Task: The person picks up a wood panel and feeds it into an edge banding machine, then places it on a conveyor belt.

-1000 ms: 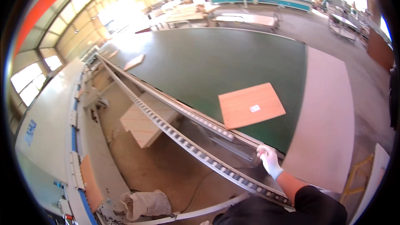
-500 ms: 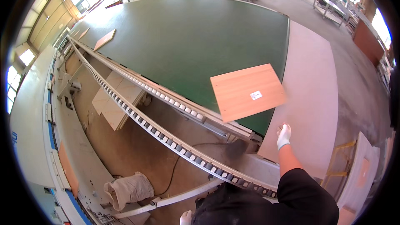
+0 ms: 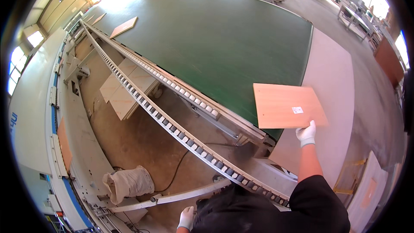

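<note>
A rectangular wood-grain panel with a small white label lies across the right end of the green conveyor belt, overhanging a pale board surface. My right hand, in a white glove, grips the panel's near edge with its thumb on top; the fingers beneath are hidden. Low beside my body hangs my left hand, also gloved. Its fingers are curled together, and nothing shows in them.
The pale board adjoins the belt's right end. A roller rail slants across in front of me. Smaller panels lie at the belt's far left. A whitish sack stands on the floor, near a long machine.
My right hand has reached forward and taken hold of the panel's near edge. The panel has moved right and turned. My left hand shows more at the lower edge.
</note>
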Available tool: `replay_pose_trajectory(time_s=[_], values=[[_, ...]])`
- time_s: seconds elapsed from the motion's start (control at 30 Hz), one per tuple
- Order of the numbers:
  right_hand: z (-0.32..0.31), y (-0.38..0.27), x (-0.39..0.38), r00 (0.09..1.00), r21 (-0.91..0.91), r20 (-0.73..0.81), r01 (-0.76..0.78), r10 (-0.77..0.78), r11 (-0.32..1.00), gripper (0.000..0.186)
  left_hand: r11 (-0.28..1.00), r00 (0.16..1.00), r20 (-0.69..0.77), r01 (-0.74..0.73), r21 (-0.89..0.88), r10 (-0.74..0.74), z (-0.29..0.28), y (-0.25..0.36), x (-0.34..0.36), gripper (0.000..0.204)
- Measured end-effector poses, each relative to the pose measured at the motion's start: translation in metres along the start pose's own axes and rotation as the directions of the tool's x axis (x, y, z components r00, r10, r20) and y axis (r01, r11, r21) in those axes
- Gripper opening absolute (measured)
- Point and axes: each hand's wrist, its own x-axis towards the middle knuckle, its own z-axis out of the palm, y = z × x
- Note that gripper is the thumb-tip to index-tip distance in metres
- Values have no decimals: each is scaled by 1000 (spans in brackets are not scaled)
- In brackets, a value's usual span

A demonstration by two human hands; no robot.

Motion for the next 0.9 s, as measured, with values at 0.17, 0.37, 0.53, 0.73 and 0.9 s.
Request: replay_pose_trajectory(time_s=[0.17,0.37,0.53,0.73,0.9], values=[[3,-32,-40,986,-226,-79,125,-146,966,17,969,997,83,17,-248,4,8,20,10,36],[6,-40,-97,849,-270,321,507,-420,818,38,871,984,167,133,-473,-60,19,35,46,41],[65,-50,-166,792,-199,503,494,-344,846,49,675,970,172,11,-738,171,2,116,35,43],[122,-19,-205,688,-133,713,322,-135,937,54,466,840,-106,-395,-792,532,-53,190,-7,57],[167,56,-221,573,-227,803,36,166,973,61,401,725,-145,-523,-752,674,-122,204,-19,97]])
